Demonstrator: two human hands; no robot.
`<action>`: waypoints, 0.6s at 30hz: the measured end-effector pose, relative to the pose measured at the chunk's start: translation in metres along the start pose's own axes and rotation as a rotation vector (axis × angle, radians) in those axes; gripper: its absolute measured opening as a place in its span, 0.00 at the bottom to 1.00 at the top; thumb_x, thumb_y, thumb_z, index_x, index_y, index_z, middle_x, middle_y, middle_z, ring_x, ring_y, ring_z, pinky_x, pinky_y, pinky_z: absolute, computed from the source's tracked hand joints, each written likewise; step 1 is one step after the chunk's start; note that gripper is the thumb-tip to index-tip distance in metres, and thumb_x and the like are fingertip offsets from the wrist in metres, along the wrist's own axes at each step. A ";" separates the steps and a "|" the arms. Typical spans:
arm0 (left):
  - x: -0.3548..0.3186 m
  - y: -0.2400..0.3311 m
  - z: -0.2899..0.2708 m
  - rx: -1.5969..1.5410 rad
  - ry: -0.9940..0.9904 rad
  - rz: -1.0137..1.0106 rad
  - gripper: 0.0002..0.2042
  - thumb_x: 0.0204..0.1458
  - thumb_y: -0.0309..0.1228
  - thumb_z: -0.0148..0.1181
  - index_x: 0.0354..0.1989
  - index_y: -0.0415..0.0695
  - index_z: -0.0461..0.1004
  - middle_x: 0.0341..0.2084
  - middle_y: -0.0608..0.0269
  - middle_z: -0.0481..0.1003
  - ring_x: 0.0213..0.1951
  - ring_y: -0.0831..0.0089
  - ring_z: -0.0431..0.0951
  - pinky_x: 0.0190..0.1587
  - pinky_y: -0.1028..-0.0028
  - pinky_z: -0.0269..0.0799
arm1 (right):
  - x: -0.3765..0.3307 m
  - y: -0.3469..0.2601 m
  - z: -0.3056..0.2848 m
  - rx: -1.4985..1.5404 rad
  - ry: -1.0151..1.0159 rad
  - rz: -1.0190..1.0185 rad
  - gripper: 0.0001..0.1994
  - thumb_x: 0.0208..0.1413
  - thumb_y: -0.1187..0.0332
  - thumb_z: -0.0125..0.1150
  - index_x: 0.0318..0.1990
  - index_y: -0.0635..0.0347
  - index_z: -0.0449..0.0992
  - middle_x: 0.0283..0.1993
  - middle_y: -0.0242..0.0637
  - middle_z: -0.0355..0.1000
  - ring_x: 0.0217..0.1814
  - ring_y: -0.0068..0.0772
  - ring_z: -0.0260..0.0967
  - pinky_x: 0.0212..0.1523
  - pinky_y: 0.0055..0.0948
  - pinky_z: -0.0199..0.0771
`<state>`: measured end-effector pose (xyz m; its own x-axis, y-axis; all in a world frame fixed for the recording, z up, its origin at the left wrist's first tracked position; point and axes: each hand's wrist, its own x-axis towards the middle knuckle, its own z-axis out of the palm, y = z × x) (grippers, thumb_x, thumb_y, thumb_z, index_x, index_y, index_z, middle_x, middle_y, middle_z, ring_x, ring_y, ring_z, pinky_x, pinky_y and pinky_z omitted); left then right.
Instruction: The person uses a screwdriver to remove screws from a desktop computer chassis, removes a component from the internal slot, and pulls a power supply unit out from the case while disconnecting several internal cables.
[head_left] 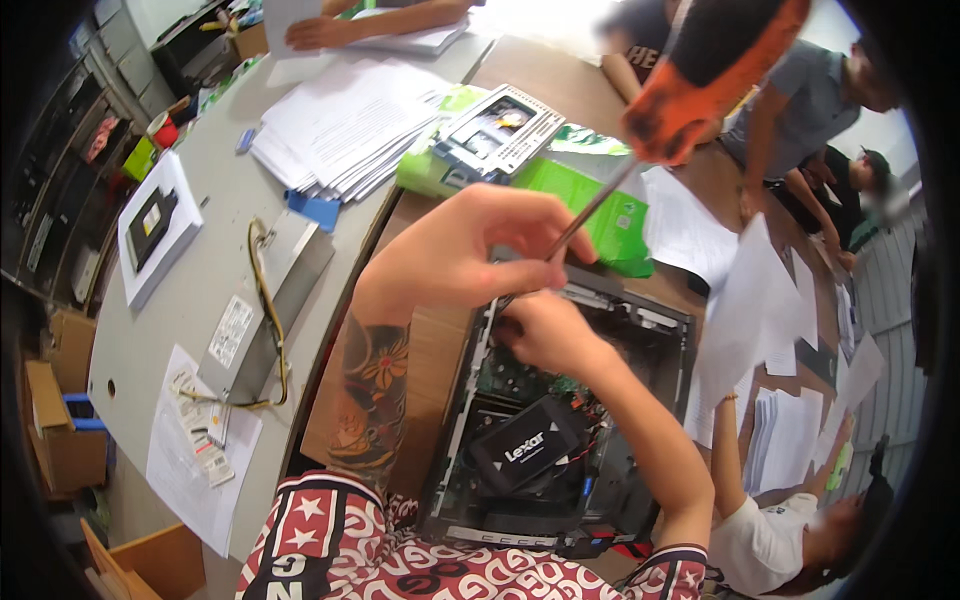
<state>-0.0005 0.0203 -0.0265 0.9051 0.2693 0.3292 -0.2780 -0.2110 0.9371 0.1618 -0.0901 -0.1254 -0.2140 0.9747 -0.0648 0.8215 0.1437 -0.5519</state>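
Green packaging and papers crowd the case — left hand pinching screwdriver, grip of right hand unclear.

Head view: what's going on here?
Someone has an open computer case in front of them. Their left hand grips the shaft of an orange-and-black screwdriver, handle pointing up and away. Their right hand reaches into the case, its fingertips hidden. A flat black drive sits inside, nearer the person.
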 end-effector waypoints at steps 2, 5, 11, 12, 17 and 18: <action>0.007 -0.009 0.007 -0.029 0.047 0.016 0.10 0.49 0.19 0.66 0.40 0.34 0.76 0.38 0.61 0.77 0.37 0.79 0.76 0.44 0.76 0.73 | -0.001 0.003 0.000 -0.053 0.018 -0.014 0.09 0.47 0.66 0.61 0.34 0.59 0.78 0.33 0.49 0.76 0.39 0.54 0.75 0.40 0.49 0.75; 0.004 -0.002 0.007 -0.017 0.046 0.008 0.08 0.49 0.18 0.66 0.39 0.34 0.78 0.33 0.63 0.76 0.33 0.79 0.76 0.39 0.77 0.73 | 0.003 -0.007 0.001 -0.003 0.063 -0.013 0.09 0.49 0.65 0.60 0.34 0.61 0.77 0.30 0.50 0.75 0.36 0.55 0.75 0.38 0.49 0.75; 0.009 -0.002 0.011 -0.079 0.157 -0.083 0.09 0.51 0.19 0.64 0.41 0.34 0.80 0.28 0.67 0.73 0.32 0.78 0.77 0.37 0.77 0.73 | 0.002 -0.007 -0.001 -0.030 0.006 0.007 0.08 0.49 0.67 0.58 0.31 0.63 0.76 0.27 0.51 0.75 0.32 0.56 0.75 0.36 0.50 0.75; 0.009 -0.001 0.012 -0.072 0.146 -0.087 0.09 0.51 0.19 0.64 0.41 0.34 0.80 0.28 0.67 0.73 0.32 0.78 0.77 0.37 0.77 0.73 | 0.002 -0.006 0.000 -0.024 -0.007 0.019 0.08 0.49 0.67 0.58 0.31 0.63 0.76 0.27 0.52 0.75 0.32 0.56 0.75 0.37 0.50 0.75; 0.001 0.008 0.010 0.006 0.181 -0.102 0.10 0.55 0.21 0.60 0.46 0.34 0.78 0.28 0.68 0.72 0.34 0.80 0.75 0.39 0.78 0.72 | 0.008 -0.007 0.002 0.019 -0.015 -0.005 0.08 0.47 0.68 0.59 0.31 0.63 0.77 0.28 0.52 0.76 0.33 0.57 0.75 0.38 0.51 0.75; 0.001 0.007 0.010 -0.001 0.179 -0.111 0.10 0.55 0.21 0.60 0.46 0.34 0.78 0.28 0.68 0.72 0.34 0.80 0.75 0.39 0.78 0.72 | 0.007 -0.008 0.001 -0.039 0.000 -0.002 0.08 0.45 0.68 0.59 0.31 0.62 0.77 0.29 0.52 0.76 0.34 0.57 0.75 0.39 0.51 0.76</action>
<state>0.0019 0.0100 -0.0203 0.8587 0.4534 0.2389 -0.1799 -0.1698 0.9689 0.1528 -0.0841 -0.1221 -0.2153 0.9745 -0.0635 0.8409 0.1519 -0.5195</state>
